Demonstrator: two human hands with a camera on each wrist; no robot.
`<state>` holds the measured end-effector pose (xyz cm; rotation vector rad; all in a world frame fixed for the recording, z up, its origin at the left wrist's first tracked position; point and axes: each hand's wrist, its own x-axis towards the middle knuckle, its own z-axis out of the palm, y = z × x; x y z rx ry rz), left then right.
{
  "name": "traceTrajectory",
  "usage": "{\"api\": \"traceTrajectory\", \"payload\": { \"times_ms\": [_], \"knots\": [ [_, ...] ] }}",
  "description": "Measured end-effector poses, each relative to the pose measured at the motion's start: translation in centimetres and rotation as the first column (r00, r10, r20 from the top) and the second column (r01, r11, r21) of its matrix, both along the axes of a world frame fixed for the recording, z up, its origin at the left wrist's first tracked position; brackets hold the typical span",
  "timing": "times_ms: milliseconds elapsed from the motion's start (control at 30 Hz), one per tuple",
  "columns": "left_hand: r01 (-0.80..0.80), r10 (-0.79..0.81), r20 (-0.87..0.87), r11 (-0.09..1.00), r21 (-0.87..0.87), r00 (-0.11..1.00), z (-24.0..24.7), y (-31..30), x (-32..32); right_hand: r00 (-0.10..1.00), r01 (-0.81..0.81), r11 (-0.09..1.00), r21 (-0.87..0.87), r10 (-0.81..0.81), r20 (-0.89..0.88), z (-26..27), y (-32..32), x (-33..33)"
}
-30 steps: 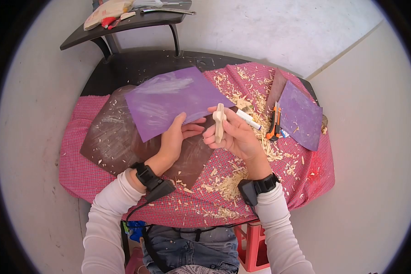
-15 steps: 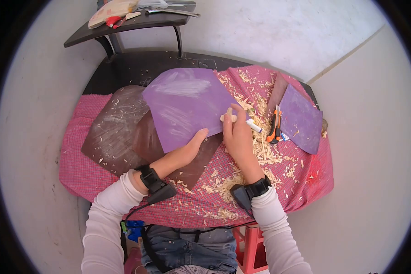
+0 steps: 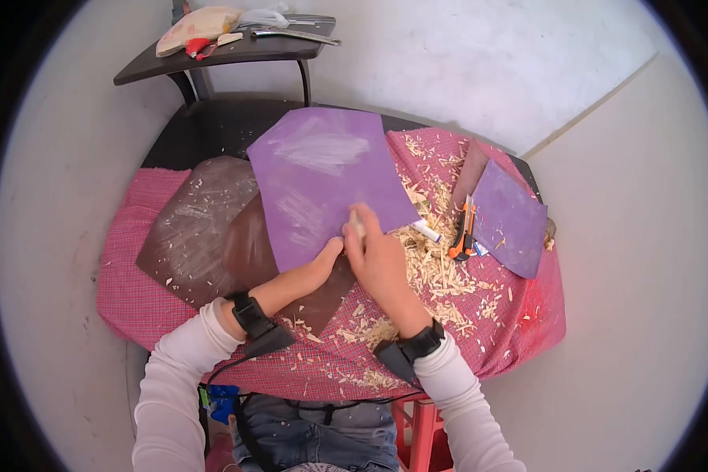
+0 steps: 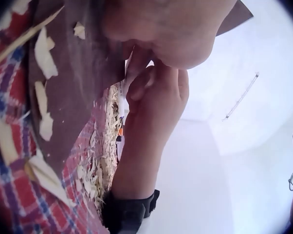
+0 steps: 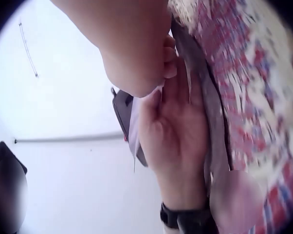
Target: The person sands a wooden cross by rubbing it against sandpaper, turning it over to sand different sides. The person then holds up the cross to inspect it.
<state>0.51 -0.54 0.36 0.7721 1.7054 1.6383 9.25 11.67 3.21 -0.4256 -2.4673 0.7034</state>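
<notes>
A purple sheet of sandpaper (image 3: 330, 185) with pale dusty streaks lies tilted over darker brown sheets. My left hand (image 3: 313, 270) holds its near edge, the thumb on top and the fingers underneath, as the right wrist view shows. Pinched in my right hand (image 3: 381, 266) is a small pale carved wooden piece (image 3: 357, 223), mostly covered by the fingers and set against the sandpaper's lower right part. The two hands are side by side, the left thumb close to the right fingers.
Wood shavings (image 3: 440, 271) cover much of the red checked cloth (image 3: 480, 330). An orange-and-black utility knife (image 3: 464, 230), a white marker (image 3: 426, 230) and another purple sheet (image 3: 511, 216) lie on the right. A raised black shelf (image 3: 236, 55) holds a bag and tools.
My right hand has turned over and brought the wooden piece left and down onto the purple sandpaper. The sheet has shifted right and swung round in my left hand.
</notes>
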Motion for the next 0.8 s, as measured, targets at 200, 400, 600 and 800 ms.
{"api": "traceTrajectory", "payload": {
  "times_ms": [200, 400, 600, 800],
  "knots": [
    [-0.083, 0.084, -0.043, 0.996, 0.028, 0.996, -0.7, 0.8, 0.2, 0.995, 0.081, 0.995, 0.054, -0.084, 0.056, -0.6, 2.3, 0.1],
    [-0.13, 0.127, 0.058, 0.99, 0.055, 0.99, -2.8, 1.4, -0.8, 0.992, 0.124, 0.989, 0.075, -0.126, 0.016, -1.6, 2.5, -0.2],
    [-0.038, -0.048, 0.327, 0.967, 0.254, 0.944, -2.8, 1.7, -1.5, 0.998, -0.03, 0.997, 0.073, 0.033, -0.047, -0.5, 0.0, 0.3],
    [-0.056, -0.09, 0.457, 0.953, 0.297, 0.885, -4.6, 2.9, -2.3, 0.988, 0.153, 0.982, 0.108, -0.152, -0.016, -1.2, 2.3, -0.6]
  ]
}}
